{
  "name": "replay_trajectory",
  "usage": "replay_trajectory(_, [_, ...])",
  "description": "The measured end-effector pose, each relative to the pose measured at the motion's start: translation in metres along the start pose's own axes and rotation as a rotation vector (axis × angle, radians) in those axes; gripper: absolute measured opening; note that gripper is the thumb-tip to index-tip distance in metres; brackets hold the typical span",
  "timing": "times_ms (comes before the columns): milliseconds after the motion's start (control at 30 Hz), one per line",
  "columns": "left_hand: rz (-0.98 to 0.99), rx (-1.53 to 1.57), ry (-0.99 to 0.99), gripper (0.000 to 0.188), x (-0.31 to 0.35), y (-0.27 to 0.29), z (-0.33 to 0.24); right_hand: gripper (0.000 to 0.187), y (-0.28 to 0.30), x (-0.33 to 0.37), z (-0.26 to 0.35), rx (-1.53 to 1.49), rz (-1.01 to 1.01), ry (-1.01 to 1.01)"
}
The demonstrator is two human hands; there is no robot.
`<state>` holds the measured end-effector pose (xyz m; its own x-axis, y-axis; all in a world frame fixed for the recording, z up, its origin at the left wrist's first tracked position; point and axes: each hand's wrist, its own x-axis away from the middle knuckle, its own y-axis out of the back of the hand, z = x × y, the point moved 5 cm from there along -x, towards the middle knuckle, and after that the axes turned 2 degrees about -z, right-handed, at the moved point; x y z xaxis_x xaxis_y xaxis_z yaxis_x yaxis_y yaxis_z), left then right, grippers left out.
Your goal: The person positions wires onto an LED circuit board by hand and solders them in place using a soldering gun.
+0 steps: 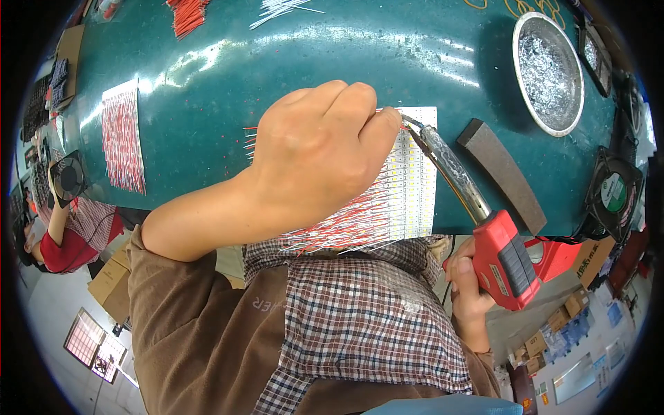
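My left hand (318, 142) is closed in a pinch over a white LED circuit board panel (422, 173), and a bit of thin red wire shows at its fingertips. My palm hides part of the panel. Red and white wires (346, 225) lie in dense rows across the panel's left and near side. In my right hand (465, 277) is the grip of a red soldering gun (508, 263). Its metal barrel (456, 173) slants up and left, with the tip close to my left fingertips; whether it touches the wire I cannot tell.
A dark curved block (501, 173) lies right of the panel. Beyond it stands a metal bowl (550, 72) with silvery bits, and a small fan (612, 190). A second wired panel (123, 135) and bundled wires (187, 15) lie left. Another person (72, 232) sits far left.
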<state>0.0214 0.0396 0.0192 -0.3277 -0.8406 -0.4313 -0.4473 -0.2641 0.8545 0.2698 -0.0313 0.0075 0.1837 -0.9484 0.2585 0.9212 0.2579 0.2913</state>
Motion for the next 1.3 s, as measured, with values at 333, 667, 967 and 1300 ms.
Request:
replay_trajectory(333, [0.000,0.009,0.004,0.026,-0.001,0.001,0.000,0.006,0.000,-0.003,0.008,-0.153,-0.018,0.028])
replay_trajectory(667, [-0.006,0.007,0.002,0.024,0.000,-0.002,0.003,0.007,0.002,-0.003,0.008,-0.190,-0.011,0.077])
replay_trajectory(967, [-0.056,0.053,-0.057,0.028,0.000,0.007,-0.001,0.013,0.004,-0.002,0.008,-0.195,-0.019,0.078])
replay_trajectory(1300, [-0.045,0.037,-0.073,0.034,0.005,0.003,-0.001,0.021,0.006,0.012,0.000,-0.059,-0.036,-0.020])
